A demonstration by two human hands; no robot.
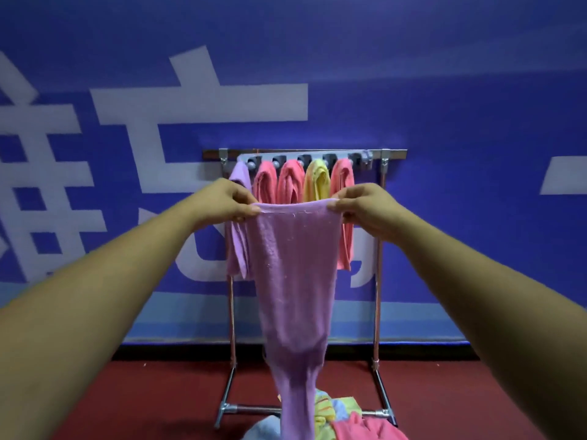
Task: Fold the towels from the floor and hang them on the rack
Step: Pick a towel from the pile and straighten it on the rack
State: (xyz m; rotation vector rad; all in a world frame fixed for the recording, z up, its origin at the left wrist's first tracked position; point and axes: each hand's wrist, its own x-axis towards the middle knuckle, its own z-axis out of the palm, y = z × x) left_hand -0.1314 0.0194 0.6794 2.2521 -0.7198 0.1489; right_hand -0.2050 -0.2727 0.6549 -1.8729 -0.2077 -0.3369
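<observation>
Already five folded cloth towels (290,182) are hung on the metal rack (382,173); a purple terry towel (293,274) is pinched by left hand (227,201) and right hand (365,206) before it, a mixed towel pile (343,420) left below.

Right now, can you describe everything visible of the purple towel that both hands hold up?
The purple towel looks like soft, nubbly terry cloth, lilac all over. It hangs lengthwise in front of the rack, with its top edge stretched nearly level between the two hands. The left hand pinches one top corner and the right hand pinches the other. Lower down it narrows and bunches into folds, passing in front of the towel pile. Its lower end leaves the picture.
</observation>
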